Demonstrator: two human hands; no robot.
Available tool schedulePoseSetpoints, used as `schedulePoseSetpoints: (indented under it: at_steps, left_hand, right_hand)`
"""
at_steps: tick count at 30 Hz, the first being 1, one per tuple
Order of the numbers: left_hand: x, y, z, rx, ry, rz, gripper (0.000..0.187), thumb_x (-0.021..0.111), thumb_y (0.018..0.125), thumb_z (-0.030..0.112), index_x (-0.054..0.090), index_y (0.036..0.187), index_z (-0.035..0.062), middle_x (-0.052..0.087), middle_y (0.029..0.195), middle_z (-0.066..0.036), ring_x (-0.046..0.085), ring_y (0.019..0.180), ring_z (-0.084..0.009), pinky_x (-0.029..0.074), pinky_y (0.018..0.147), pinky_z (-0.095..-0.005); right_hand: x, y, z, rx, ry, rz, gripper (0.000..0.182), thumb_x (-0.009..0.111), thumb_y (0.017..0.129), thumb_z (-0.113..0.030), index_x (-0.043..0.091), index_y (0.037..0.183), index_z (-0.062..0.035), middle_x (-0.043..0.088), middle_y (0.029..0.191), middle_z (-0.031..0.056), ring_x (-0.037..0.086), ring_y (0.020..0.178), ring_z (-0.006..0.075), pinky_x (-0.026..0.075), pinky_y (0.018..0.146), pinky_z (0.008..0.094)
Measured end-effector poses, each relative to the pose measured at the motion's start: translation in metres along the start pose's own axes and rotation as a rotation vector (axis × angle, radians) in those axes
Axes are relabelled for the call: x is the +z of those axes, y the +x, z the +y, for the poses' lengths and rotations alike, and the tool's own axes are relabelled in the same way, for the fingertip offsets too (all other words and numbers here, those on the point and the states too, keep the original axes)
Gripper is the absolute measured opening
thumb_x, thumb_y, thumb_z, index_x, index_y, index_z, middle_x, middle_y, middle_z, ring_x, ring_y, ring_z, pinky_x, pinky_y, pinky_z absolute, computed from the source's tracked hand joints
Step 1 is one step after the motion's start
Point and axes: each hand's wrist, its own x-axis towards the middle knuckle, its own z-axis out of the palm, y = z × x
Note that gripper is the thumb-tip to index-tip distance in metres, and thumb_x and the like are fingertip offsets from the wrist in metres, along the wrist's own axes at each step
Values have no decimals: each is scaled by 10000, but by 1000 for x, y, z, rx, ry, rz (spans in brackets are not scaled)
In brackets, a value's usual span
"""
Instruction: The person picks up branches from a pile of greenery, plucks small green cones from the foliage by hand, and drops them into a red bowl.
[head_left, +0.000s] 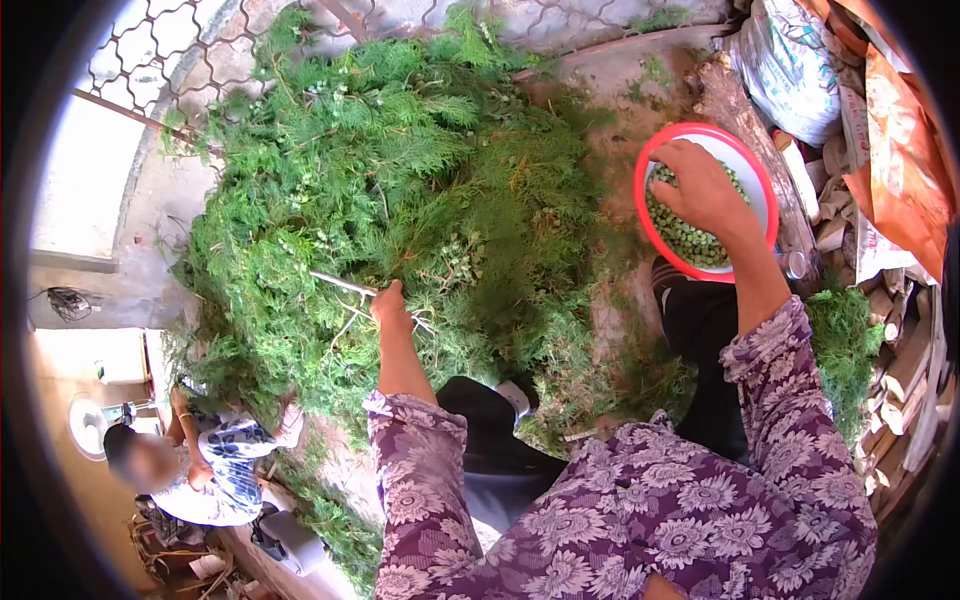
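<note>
My left hand [390,303] is closed around a thin, pale branch [343,284] with bare twigs, above a large heap of green conifer foliage [380,140]. On the right, my right hand [705,190] is over a white basin with a red rim [768,190]. Its thumb and fingers are apart, and nothing shows between them. Small round green cones [690,243] fill the lower part of the basin, partly hidden by my hand and wrist.
Another person [205,465] sits at the lower left, near more foliage. A log [735,105], a white sack [790,70], orange sheeting [905,150] and stacked firewood [905,380] line the right side. Wire mesh [190,45] runs along the top.
</note>
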Motion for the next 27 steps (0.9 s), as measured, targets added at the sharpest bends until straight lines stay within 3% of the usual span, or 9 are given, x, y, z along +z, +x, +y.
schedulePoseSetpoints:
  at_steps: [3,5,7,8,15,20,23,25,27]
  left_hand:
    - [7,23,-16,-140,-280,79,267,659,714,184,514,891,46,445,814,-74,442,669,-205,372,509,-396]
    - [-1,40,-25,-207,-295,10,223,620,731,193,522,878,57,444,879,-77,435,741,-239,369,535,-432]
    - [3,52,-32,-250,-352,132,187,583,743,217,537,835,60,457,839,-71,436,697,-245,366,542,-440]
    - [6,28,-18,-326,-352,249,143,573,719,166,579,737,24,564,706,-79,492,613,-185,404,517,-335]
    - [-10,14,-22,-465,-401,161,193,559,760,264,594,874,112,572,878,-28,500,854,-213,389,699,-412]
    - [0,17,-25,-380,-277,-56,206,537,781,267,530,871,82,524,757,-44,501,727,-195,410,597,-417]
    - [16,10,-18,-108,-173,48,179,556,780,225,512,855,68,518,698,-54,495,577,-165,411,462,-334]
    - [20,-24,3,96,-179,-99,176,568,794,197,504,837,40,513,643,-55,471,472,-141,369,380,-251]
    - [21,-48,23,163,-220,-197,180,553,822,193,509,836,19,537,644,-62,504,508,-136,386,393,-253]
  right_hand:
    - [2,-1,-6,-15,2,-5,324,570,703,-151,537,989,-3,541,990,176,503,941,331,395,835,395]
    - [2,-2,-4,-28,5,10,322,569,701,-148,537,985,-1,541,985,176,503,937,330,396,832,396]
    - [1,-3,-1,-7,27,-39,321,571,697,-144,537,979,4,541,982,176,501,938,329,394,836,392]
    - [0,-4,0,-2,23,-38,321,571,697,-144,537,979,4,541,982,176,501,938,329,394,836,392]
    - [1,-8,-4,-30,20,2,316,576,700,-140,536,975,12,537,989,172,495,954,324,386,852,386]
    - [1,-8,-14,-37,49,-15,314,576,709,-131,536,987,10,532,994,173,493,962,322,390,857,383]
    - [-6,-5,-21,-1,44,-96,324,579,712,-134,536,1000,9,531,990,171,492,963,321,394,855,379]
    - [-5,-5,-22,4,29,-159,337,590,712,-140,535,1010,9,529,996,173,496,957,322,399,848,378]
    - [-3,-5,-24,2,40,-160,341,594,712,-146,535,1010,10,528,996,175,499,951,325,404,840,379]
